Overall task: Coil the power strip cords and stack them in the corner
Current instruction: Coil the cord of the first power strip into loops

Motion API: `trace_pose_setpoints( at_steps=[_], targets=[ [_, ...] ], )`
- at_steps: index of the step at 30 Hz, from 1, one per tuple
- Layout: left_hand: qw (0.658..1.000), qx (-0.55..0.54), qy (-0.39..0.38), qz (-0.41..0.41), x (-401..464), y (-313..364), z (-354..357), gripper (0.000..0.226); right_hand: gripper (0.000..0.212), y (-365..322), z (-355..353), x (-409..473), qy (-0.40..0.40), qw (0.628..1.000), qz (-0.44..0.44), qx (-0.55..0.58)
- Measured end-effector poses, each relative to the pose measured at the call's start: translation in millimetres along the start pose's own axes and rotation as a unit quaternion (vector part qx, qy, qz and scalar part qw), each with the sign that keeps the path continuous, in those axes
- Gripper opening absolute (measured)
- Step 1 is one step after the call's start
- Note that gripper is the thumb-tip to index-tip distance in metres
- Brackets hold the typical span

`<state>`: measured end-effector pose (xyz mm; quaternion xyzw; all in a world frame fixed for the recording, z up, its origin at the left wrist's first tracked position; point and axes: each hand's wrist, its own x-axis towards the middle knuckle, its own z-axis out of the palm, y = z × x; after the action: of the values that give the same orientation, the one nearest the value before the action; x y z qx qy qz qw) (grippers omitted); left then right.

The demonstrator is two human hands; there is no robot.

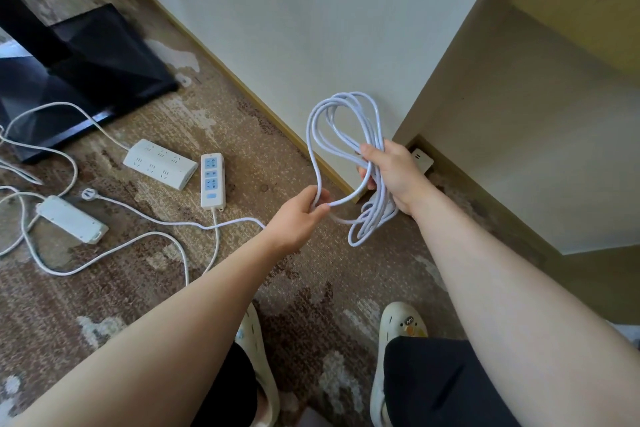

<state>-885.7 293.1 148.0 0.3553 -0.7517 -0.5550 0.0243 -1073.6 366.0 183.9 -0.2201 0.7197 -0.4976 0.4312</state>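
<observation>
A white cord [341, 135] hangs in several loose loops, the upper loops standing up against the pale wall [311, 10] and the lower ones dangling below the right hand [391, 177]. That hand grips the bundle at its middle, fingers curled round the gathered strands. The left hand [301, 215] pinches a single strand just beside the bundle, fingertips closed on it, and the strand runs in a shallow curve across to the right hand. From under the left hand the cord trails down over the carpet [156, 288] to a narrow power strip with blue sockets [212, 180] lying flat. Beside it lies a wider white power strip [160, 164], and further left a third white strip [71, 218], each with loose white cord looping over the floor. A white plug [88, 193] lies between them. Another white strip [422, 159] sits in the corner, half hidden behind the right hand. The carpet is brown and mottled with pale patches. A black stand base [86, 69] rests at upper left, and cream slippers [398, 340] show below
</observation>
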Motion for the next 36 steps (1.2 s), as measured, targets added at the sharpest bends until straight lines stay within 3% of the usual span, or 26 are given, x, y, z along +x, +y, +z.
trace_pose_setpoints(
  at_steps=[6,12,18,24,28,32,36],
  targets=[
    [0.996,0.052,-0.070,-0.023,-10.7,-10.8,9.5,0.032,0.007,0.2,0.7,2.8,0.027,0.999,-0.005,0.019],
    [0.990,-0.029,-0.099,-0.094,-17.9,-8.9,31.6,0.037,0.010,-1.3,14.0,2.7,0.058,0.997,-0.020,0.039],
    [0.997,-0.010,0.002,-0.071,-8.3,-6.7,7.4,0.036,0.022,1.4,3.4,6.6,0.063,0.997,-0.039,-0.024],
    [0.996,0.014,0.078,-0.050,4.0,-1.2,-4.8,0.033,0.022,0.4,3.0,3.8,-0.013,0.998,-0.028,-0.057],
    [0.993,0.016,0.096,-0.063,3.5,-10.9,-11.3,0.029,0.012,-3.1,-2.1,3.6,0.043,0.995,-0.053,-0.068],
    [0.992,0.023,0.093,-0.083,-1.9,-37.2,-38.6,0.025,0.010,-2.6,-15.3,3.5,0.113,0.978,-0.072,-0.163],
    [0.991,0.046,0.069,-0.104,-20.3,-72.4,-65.6,0.023,0.023,0.3,-18.5,0.6,0.155,0.969,-0.075,-0.176]
  ],
)
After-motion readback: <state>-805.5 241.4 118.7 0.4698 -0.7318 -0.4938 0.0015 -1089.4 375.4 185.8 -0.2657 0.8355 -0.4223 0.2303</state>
